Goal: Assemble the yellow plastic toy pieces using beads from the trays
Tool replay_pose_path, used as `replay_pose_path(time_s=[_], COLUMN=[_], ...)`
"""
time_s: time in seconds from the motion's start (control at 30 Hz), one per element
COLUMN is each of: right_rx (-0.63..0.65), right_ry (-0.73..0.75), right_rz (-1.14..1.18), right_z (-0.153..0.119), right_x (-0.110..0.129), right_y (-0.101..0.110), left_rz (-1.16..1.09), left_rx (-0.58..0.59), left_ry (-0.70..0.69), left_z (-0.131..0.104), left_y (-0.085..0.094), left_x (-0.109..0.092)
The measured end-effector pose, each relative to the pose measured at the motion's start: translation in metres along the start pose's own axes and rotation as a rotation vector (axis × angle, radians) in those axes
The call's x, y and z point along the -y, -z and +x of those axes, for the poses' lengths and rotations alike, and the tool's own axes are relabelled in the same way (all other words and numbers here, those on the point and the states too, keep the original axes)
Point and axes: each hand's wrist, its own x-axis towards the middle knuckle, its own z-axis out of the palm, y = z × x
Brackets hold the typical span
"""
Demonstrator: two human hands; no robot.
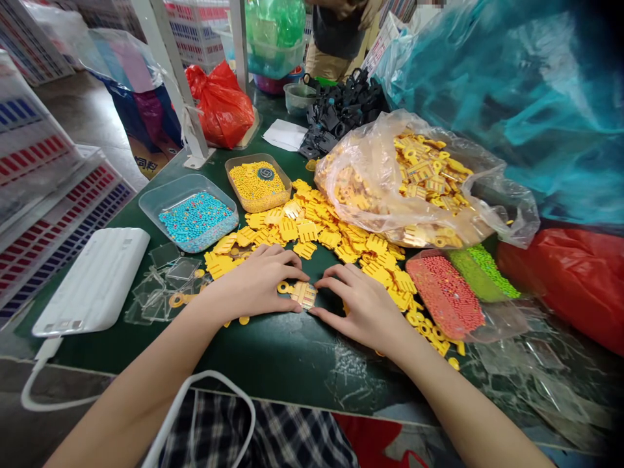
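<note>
Between my two hands a small yellow piece (304,294) with a ring at its left end lies on the dark green table (287,370). My left hand (260,281) pinches it from the left, thumb below and fingers above. At its right edge, the thumb and fingertips of my right hand (363,302) touch it. A heap of flat yellow pieces (312,221) spreads just beyond my hands. Behind the heap lies a clear bag (370,169) full of similar yellow pieces.
Tubs of blue beads (195,218), yellow beads (256,185) and red beads (451,292) surround the heap. Clear plastic pieces (160,286) and a white power bank (95,279) lie left. Black parts (341,107) are piled behind; a person (336,39) stands beyond.
</note>
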Motion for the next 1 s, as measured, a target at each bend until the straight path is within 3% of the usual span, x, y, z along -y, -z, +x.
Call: replay_pose_path(time_s=[0.5, 0.7, 0.83, 0.9, 1.0], right_rx=[0.02, -0.189, -0.201, -0.253, -0.401], right_ry=[-0.226, -0.218, -0.17, -0.197, -0.353], right_rz=[0.116, 0.192, 0.186, 0.138, -0.011], right_z=[0.007, 0.015, 0.012, 0.014, 0.029], right_x=[0.013, 0.021, 0.015, -0.005, -0.051], right_y=[0.001, 0.007, 0.033, 0.059, 0.107], left_rz=[0.017, 0.055, 0.082, 0.085, 0.087], left_rx=[-0.064, -0.311, -0.492, -0.589, -0.784], left_ry=[-0.081, -0.203, -0.272, -0.251, -0.128], left_z=[0.008, 0.002, -0.001, -0.002, -0.004], left_y=[0.0, -0.001, -0.001, 0.002, 0.01], left_x=[0.009, 0.004, -0.002, -0.001, 0.007])
